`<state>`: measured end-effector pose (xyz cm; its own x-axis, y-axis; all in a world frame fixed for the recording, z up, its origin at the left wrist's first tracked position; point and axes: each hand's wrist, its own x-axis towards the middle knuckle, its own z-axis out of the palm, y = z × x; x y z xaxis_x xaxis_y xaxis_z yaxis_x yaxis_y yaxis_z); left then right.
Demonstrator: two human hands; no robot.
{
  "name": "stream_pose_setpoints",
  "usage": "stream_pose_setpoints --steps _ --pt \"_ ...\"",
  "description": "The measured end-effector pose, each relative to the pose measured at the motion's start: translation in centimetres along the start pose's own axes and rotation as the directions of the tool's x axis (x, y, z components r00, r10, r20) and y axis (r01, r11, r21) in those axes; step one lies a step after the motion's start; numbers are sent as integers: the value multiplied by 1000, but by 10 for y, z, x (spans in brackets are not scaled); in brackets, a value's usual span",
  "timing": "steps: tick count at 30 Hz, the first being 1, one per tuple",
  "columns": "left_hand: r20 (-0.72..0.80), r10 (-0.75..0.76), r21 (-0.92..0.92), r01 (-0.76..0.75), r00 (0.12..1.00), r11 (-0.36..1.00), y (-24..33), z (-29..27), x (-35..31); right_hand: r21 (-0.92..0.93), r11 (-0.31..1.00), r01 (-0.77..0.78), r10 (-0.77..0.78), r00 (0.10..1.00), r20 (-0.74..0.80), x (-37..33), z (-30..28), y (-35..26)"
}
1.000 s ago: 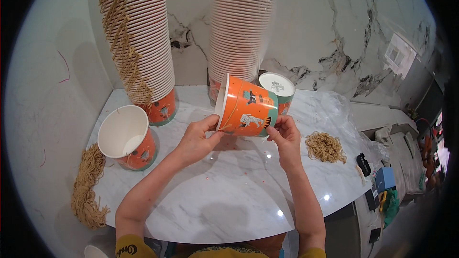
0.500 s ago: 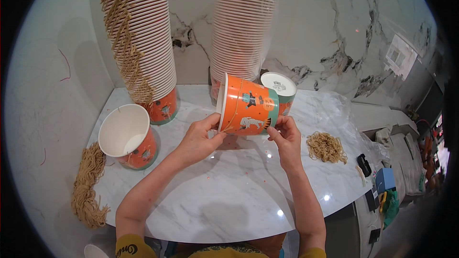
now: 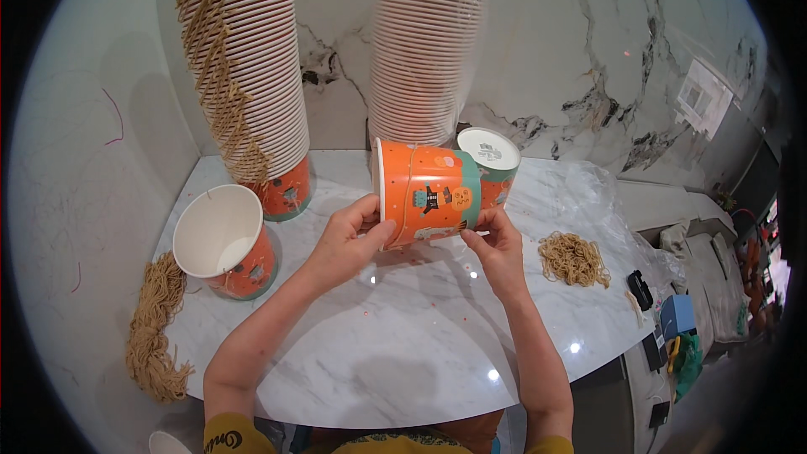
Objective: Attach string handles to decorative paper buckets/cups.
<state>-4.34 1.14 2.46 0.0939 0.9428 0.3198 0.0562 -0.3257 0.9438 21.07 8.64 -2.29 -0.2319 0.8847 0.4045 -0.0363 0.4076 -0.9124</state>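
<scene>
An orange and green paper bucket (image 3: 433, 189) lies on its side in the air above the table, its white rim toward the left. My left hand (image 3: 351, 240) grips the rim end, with the thumb on the outside. At the green base end my right hand (image 3: 496, 248) holds it, thumb on the printed wall. A thin tan string (image 3: 410, 176) runs around the bucket near the rim. Behind it, an upside-down bucket (image 3: 490, 151) shows its white bottom. Left of my left hand stands an upright bucket (image 3: 223, 235), its white inside visible.
Two tall bucket stacks stand at the back: one with tan strings (image 3: 252, 76), one in clear plastic (image 3: 427, 50). A tan string bundle (image 3: 155, 328) hangs at the left table edge. A loose string pile (image 3: 573, 259) and a black object (image 3: 640, 290) lie at the right.
The bucket has turned about its long axis in my hands, its printed figures shifting downward. It has also moved slightly left.
</scene>
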Motion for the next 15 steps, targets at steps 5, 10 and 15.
stream_pose_setpoints --steps 5,10,15 --pt "8 -17 24 17 1000 1000 -5 0 -1 -20 999 -26 25 999 -19 0 3 -4" --pt "28 -32 55 31 999 998 -7 -1 -1 49 997 -57 59 998 -37 0 3 -14" --pt "59 -13 213 0 998 977 -6 -1 -2 185 977 -102 120 989 -88 3 -3 -15"
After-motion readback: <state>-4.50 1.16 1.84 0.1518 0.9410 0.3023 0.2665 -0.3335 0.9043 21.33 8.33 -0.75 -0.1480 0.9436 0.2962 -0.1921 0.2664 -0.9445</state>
